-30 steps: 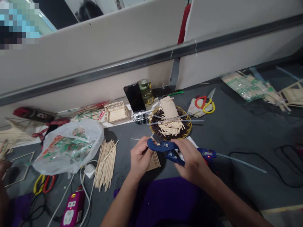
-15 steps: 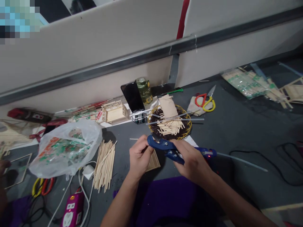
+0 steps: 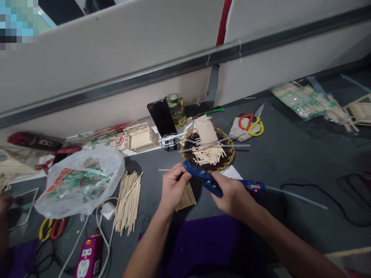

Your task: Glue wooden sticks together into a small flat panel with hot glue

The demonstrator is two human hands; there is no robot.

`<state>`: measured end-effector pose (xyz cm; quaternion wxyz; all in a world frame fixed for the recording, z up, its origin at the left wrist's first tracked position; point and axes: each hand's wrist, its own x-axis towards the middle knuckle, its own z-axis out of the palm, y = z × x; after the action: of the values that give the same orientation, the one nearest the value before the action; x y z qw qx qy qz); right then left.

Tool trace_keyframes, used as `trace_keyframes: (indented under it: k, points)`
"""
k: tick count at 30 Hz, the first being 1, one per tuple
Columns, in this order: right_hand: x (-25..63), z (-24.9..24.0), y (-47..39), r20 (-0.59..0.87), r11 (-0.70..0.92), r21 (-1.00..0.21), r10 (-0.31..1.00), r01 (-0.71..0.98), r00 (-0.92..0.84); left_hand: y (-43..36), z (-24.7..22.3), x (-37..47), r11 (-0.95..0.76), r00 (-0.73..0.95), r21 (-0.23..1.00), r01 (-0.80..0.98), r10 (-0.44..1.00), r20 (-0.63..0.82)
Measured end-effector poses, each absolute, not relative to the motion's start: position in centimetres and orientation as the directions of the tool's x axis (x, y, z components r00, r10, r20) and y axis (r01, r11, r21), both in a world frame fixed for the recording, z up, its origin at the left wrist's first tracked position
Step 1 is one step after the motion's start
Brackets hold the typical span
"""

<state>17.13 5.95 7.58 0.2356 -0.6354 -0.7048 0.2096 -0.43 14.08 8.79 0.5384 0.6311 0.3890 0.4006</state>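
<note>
My right hand (image 3: 230,193) is wrapped round the handles of a blue cutter (image 3: 199,173). Its jaw end reaches my left hand (image 3: 175,185), whose thumb and fingers are pinched together at the tool's tip; whatever lies between them is too small to make out. Below my left hand is a small panel of wooden sticks (image 3: 187,199), partly hidden. Behind the cutter stands a woven basket (image 3: 232,154) with short cut sticks (image 3: 210,154). A blue glue gun (image 3: 255,187) with a red light lies just beyond my right hand.
Long sticks (image 3: 127,204) and a plastic bag (image 3: 84,181) lie left. A phone (image 3: 162,117) and jar (image 3: 176,110) stand behind. Scissors (image 3: 255,125) rest on a cloth back right. A magenta power strip (image 3: 89,256) sits front left. Another person's hand (image 3: 4,202) shows far left.
My left hand has shifted slightly right and up. The cutter has moved a little with it, its handles now closer together, and more of the stick panel shows.
</note>
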Motion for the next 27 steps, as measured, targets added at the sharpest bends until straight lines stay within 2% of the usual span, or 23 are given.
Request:
trace_keyframes:
  k: [6, 12, 27]
  points:
    - [16.9, 7.2, 6.2, -0.065, 0.022, -0.53, 0.996, 0.847, -0.066, 14.5, 7.9, -0.3, 0.065, 0.388, 0.997, 0.032, 0.919, -0.072]
    - [16.8, 7.3, 6.4, -0.183, -0.044, -0.502, 0.981, 0.864, -0.057, 14.7, 7.1, -0.4, 0.113, 0.384, 0.993, 0.032, 0.916, -0.117]
    - [16.5, 6.3, 6.5, -0.187, -0.047, -0.458, 0.981, 0.888, -0.044, 14.8, 7.2, -0.3, 0.174, 0.37, 0.985, 0.01, 0.914, -0.165]
